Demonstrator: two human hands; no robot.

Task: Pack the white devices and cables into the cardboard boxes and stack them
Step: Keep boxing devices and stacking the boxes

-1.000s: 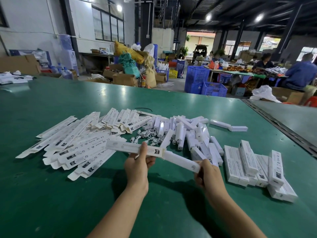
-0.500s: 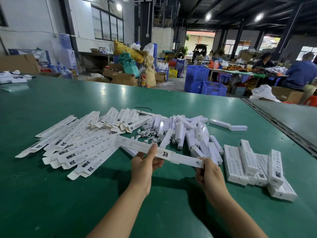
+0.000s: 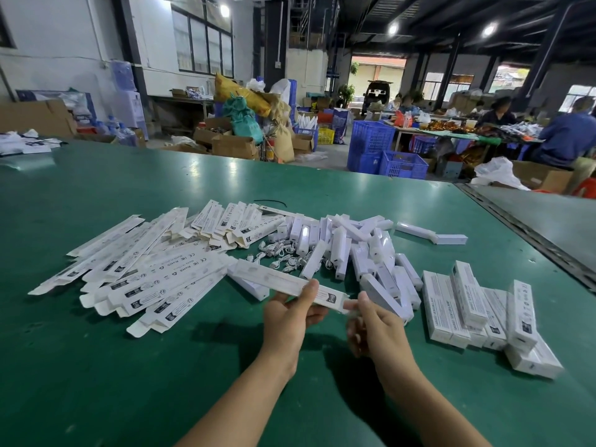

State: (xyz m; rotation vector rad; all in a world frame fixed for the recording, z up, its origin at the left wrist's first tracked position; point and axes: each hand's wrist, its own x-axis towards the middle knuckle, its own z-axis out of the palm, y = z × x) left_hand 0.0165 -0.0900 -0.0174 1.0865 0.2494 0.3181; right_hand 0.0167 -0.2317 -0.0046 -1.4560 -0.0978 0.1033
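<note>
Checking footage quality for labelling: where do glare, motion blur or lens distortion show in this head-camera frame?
Head view: ceiling lamps leave pale glare patches on the far green table; the right hand is motion-blurred, while the left hand and the cardboard box it grips look sharp; wide-angle bending curves lines near the frame edges.

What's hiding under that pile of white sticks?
Some white cables poke out from under the white devices, lying on the green table. How many more lie beneath is covered.
</note>
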